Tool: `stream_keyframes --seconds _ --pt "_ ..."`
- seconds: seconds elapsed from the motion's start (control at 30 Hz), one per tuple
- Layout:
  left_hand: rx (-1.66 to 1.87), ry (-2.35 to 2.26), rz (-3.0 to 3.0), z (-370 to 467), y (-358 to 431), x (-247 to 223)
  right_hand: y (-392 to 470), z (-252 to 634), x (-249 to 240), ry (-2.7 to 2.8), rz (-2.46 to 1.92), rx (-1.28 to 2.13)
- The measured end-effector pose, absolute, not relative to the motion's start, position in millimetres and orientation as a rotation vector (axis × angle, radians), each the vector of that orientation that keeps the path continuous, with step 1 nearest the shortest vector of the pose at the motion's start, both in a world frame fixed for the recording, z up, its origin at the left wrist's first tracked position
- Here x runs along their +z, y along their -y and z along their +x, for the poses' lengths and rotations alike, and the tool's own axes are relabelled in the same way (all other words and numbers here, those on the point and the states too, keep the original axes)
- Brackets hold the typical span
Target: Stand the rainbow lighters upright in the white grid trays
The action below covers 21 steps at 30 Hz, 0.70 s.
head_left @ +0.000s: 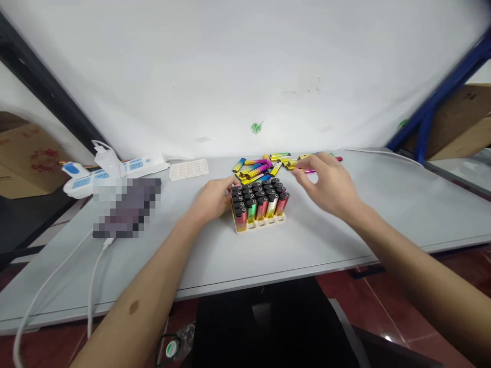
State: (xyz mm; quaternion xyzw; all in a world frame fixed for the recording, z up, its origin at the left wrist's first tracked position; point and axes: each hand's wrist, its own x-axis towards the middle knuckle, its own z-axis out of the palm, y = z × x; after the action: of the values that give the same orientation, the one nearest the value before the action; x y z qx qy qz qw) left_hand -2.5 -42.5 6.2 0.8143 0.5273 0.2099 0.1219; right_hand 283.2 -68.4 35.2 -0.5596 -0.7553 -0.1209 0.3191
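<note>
Grey desk point(330, 240), white wall point(230, 66) at twelve o'clock, shiny black-topped lighters point(262, 207), left grip point(214, 197), right grip point(326, 181), cannot tell if either pinches

Upright lighters point(262, 208) beside the left fingers point(231, 181): five in the front row; rear rows overlap, total uncountable. Trays: two; one loaded tray point(266, 223) beside the left fingers, one white tray point(188, 169) to their left. Loose metallic pieces point(258, 170) between and beyond the left and right fingers point(302, 179): more than ten, overlapping. Cardboard boxes: two; one left box point(32, 161), one right box point(460, 120), both well apart from the fingers.
</note>
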Motion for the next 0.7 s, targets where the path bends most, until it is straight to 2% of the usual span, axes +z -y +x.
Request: stream_keyframes --seconds 0.1,0.23,0.4,0.7 --pt "0.608 -1.535 2.378 -2.9 41.7 7.2 18.8 321.8 19.6 1.806 -1.922 -0.320" --pt "0.580 -1.551 2.346 -1.6 42.1 9.5 -18.7 352.5 -11.0 1.635 -2.292 -0.098" --pt "0.551 -1.601 2.313 -0.5 43.1 11.9 -22.5 360.1 -29.6 1.600 -2.232 -0.078" --pt "0.517 -1.623 2.291 -0.1 45.2 16.5 -17.1 367.4 -22.4 1.522 -2.069 -0.123"
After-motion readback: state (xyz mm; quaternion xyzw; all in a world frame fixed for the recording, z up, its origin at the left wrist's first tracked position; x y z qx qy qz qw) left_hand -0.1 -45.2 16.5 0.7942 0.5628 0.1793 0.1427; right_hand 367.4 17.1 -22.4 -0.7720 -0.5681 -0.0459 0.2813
